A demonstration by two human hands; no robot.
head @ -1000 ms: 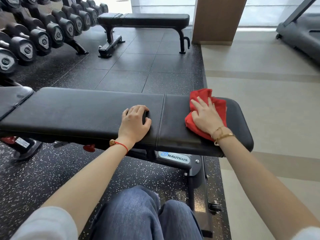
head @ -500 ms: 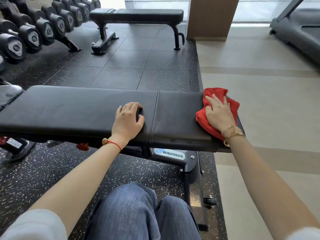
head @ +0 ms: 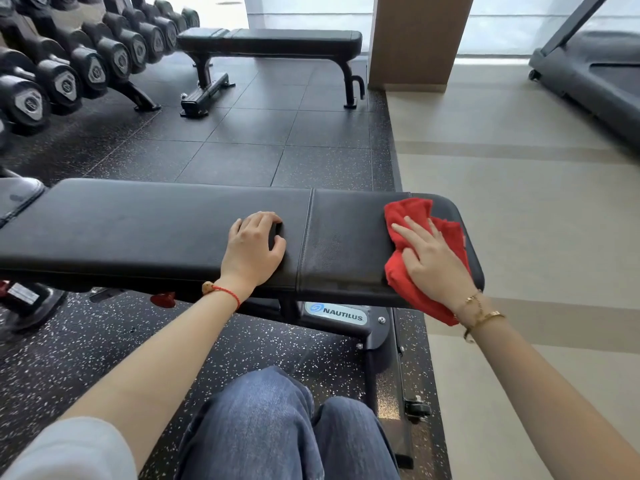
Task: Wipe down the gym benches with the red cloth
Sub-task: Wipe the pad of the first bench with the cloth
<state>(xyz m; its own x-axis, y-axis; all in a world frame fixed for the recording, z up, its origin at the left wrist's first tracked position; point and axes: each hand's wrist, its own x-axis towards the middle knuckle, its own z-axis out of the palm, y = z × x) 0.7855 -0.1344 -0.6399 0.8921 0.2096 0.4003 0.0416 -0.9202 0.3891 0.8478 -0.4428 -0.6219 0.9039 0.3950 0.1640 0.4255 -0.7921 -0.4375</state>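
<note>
A black padded gym bench (head: 156, 230) lies across the view in front of me. The crumpled red cloth (head: 405, 213) sits on the pad's right end, hanging a little over the near edge. My right hand (head: 433, 258) lies on the cloth with fingers spread, pressing it onto the pad. My left hand (head: 254, 247) rests on the middle of the pad, just left of the seam, fingers loosely bent and holding nothing. A second black bench (head: 277, 41) stands farther back on the rubber floor.
A rack of dumbbells (head: 86, 64) lines the far left. A brown pillar (head: 415, 39) and a treadmill (head: 595, 77) stand at the back right on the beige floor. My knees (head: 277, 427) are close under the near bench. Another pad's end (head: 17, 199) shows at the left edge.
My right hand slid the red cloth right to the bench's end, then back a little towards the near edge. My left hand stayed in place on the pad.
</note>
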